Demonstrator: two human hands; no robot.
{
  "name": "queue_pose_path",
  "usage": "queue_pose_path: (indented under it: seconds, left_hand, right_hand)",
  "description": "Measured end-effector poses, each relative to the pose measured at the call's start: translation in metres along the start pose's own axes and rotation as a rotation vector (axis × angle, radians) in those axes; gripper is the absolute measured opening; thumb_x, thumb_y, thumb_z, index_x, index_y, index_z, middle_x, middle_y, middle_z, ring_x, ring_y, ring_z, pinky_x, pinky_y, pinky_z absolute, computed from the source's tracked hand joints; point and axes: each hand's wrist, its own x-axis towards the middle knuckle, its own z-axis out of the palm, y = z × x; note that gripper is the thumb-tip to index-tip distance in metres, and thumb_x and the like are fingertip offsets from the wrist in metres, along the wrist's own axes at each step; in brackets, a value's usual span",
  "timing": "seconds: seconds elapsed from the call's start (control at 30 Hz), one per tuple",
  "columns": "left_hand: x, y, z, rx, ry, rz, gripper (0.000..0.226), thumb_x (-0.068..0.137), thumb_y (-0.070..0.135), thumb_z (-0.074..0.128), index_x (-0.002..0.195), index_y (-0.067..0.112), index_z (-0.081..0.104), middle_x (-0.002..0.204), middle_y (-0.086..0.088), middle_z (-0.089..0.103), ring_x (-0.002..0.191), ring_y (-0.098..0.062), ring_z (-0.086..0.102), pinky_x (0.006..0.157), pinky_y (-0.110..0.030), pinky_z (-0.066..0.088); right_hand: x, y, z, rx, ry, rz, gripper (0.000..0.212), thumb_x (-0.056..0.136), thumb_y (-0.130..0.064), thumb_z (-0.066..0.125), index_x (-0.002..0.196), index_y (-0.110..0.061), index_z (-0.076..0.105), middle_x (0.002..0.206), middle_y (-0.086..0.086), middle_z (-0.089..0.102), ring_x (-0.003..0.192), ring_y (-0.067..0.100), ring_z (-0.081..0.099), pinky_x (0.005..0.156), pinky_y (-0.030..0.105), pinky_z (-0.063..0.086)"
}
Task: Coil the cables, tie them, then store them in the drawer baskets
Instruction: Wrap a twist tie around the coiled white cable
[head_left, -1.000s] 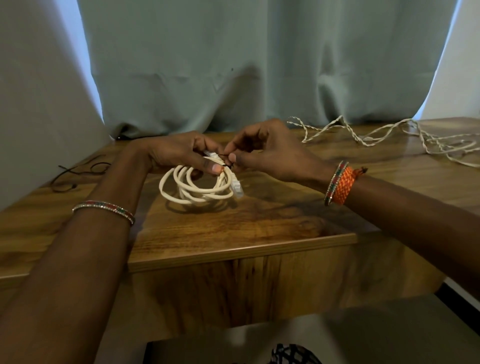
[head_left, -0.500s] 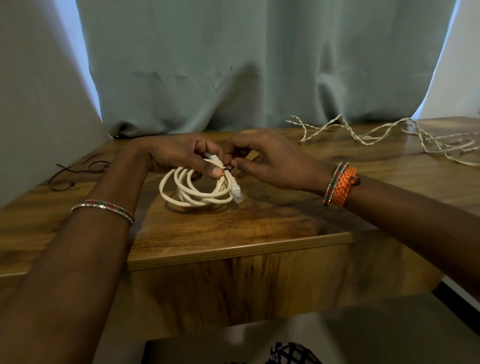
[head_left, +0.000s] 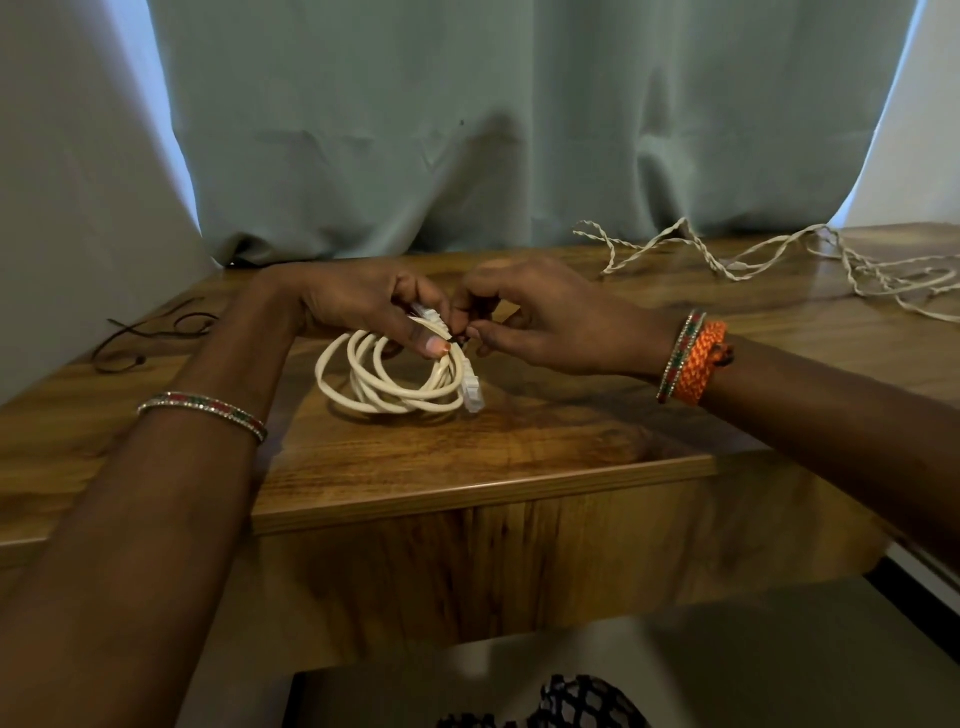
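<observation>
A: Starting nearest the camera, what was there?

B: A bit of black mesh at the bottom edge, perhaps a drawer basket, though too little showed to be sure. Above it ran the front edge of the wooden tabletop.

A: And the hands?

B: Both were close together over the coiled white cable, which lay on the tabletop near the middle. The left hand gripped the top of the coil, thumb pressed down on the gathered loops, seemingly to keep them from springing apart. The right hand pinched a thin dark tie right at the bundle, fingertips curled on it.

A: So the tying step?

B: That was my reading: the coil was formed and the tie was going round it. One plug hung free at the right side of the coil, resting on the wood.

A: Anything else on the surface?

B: A dark cord lay loose at the far left, well apart from the coil. At the far right, a twisted pale cable sprawled uncoiled, likely still to be done.

A: And the room behind?

B: A grey-green curtain hung right behind the tabletop, with bright light at both its edges.
</observation>
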Motion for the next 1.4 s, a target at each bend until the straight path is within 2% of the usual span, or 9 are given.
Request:
queue_pose_path:
  seconds: [0.23, 0.33, 0.43, 0.57, 0.77, 0.87, 0.97, 1.17, 1.4]
  left_hand:
    - [0.001, -0.001, 0.0, 0.002, 0.002, -0.014, 0.031, 0.059, 0.033, 0.08, 0.085, 0.018, 0.074, 0.083, 0.002, 0.073, 0.077, -0.004, 0.067, 0.067, -0.013, 0.051]
    - [0.002, -0.002, -0.002, 0.029, 0.0, -0.004, 0.043, 0.058, 0.033, 0.08, 0.092, 0.009, 0.071, 0.086, -0.001, 0.073, 0.079, -0.007, 0.068, 0.068, -0.014, 0.052]
    - [0.0, -0.001, -0.001, 0.003, -0.003, -0.015, 0.031, 0.059, 0.024, 0.077, 0.087, 0.012, 0.073, 0.083, -0.002, 0.074, 0.075, -0.007, 0.069, 0.065, -0.014, 0.052]
    - [0.001, 0.0, -0.001, 0.022, 0.001, 0.035, 0.046, 0.053, 0.04, 0.084, 0.091, 0.015, 0.074, 0.087, -0.003, 0.074, 0.079, -0.011, 0.069, 0.068, -0.017, 0.053]
    - [0.005, 0.0, 0.004, 0.07, 0.008, 0.032, 0.04, 0.052, 0.047, 0.085, 0.083, 0.023, 0.076, 0.09, -0.003, 0.073, 0.086, -0.013, 0.067, 0.073, -0.017, 0.052]
    - [0.004, 0.001, 0.003, 0.065, 0.034, 0.024, 0.013, 0.064, 0.029, 0.079, 0.076, 0.024, 0.076, 0.083, 0.0, 0.073, 0.081, -0.01, 0.066, 0.072, -0.017, 0.051]
    - [0.001, 0.002, 0.001, 0.05, 0.045, 0.048, 0.035, 0.058, 0.04, 0.084, 0.084, 0.018, 0.074, 0.083, -0.009, 0.07, 0.078, -0.022, 0.063, 0.072, -0.028, 0.05]
    - [-0.001, 0.005, 0.002, 0.016, 0.03, 0.041, 0.041, 0.053, 0.046, 0.084, 0.085, 0.022, 0.074, 0.076, 0.001, 0.071, 0.066, -0.007, 0.064, 0.058, -0.016, 0.051]
    - [0.003, 0.009, 0.005, 0.025, 0.209, -0.004, 0.018, 0.073, 0.009, 0.066, 0.091, 0.006, 0.067, 0.07, 0.004, 0.069, 0.059, -0.002, 0.061, 0.055, -0.012, 0.048]
  right_hand:
    - [0.0, 0.0, 0.008, -0.111, 0.079, -0.076, 0.01, 0.082, -0.002, 0.059, 0.089, -0.004, 0.066, 0.082, -0.002, 0.058, 0.074, 0.005, 0.049, 0.066, 0.009, 0.038]
    - [0.001, 0.001, 0.011, -0.135, 0.1, -0.109, 0.011, 0.082, -0.002, 0.058, 0.09, -0.002, 0.066, 0.084, 0.002, 0.059, 0.077, -0.002, 0.043, 0.069, 0.002, 0.035]
    - [0.001, 0.002, 0.013, -0.138, 0.101, -0.144, 0.016, 0.086, -0.005, 0.052, 0.09, 0.0, 0.065, 0.088, 0.011, 0.062, 0.075, 0.008, 0.053, 0.066, 0.012, 0.04]
    - [0.002, 0.001, 0.015, -0.203, 0.117, -0.171, 0.019, 0.077, 0.008, 0.05, 0.087, 0.003, 0.064, 0.086, 0.017, 0.061, 0.071, 0.024, 0.059, 0.059, 0.033, 0.05]
    - [0.001, -0.005, 0.02, -0.174, 0.112, -0.142, 0.019, 0.075, 0.002, 0.05, 0.087, -0.005, 0.063, 0.084, 0.005, 0.06, 0.071, 0.011, 0.051, 0.059, 0.03, 0.05]
    - [0.0, -0.006, 0.018, -0.079, 0.134, -0.086, 0.036, 0.071, 0.01, 0.058, 0.088, -0.019, 0.047, 0.078, -0.01, 0.053, 0.067, 0.007, 0.053, 0.057, 0.03, 0.049]
    - [0.002, -0.007, 0.014, -0.024, 0.18, -0.035, 0.038, 0.074, 0.01, 0.063, 0.093, -0.015, 0.042, 0.078, 0.003, 0.059, 0.069, 0.017, 0.06, 0.057, 0.04, 0.051]
    - [-0.002, -0.01, 0.015, 0.101, 0.292, 0.092, 0.034, 0.075, 0.005, 0.069, 0.103, -0.003, 0.052, 0.078, 0.0, 0.069, 0.074, 0.006, 0.066, 0.064, 0.017, 0.053]
    - [-0.01, -0.016, 0.022, 0.277, 0.441, 0.317, 0.036, 0.084, -0.006, 0.064, 0.114, -0.023, 0.053, 0.086, -0.006, 0.071, 0.081, -0.002, 0.066, 0.07, 0.01, 0.052]
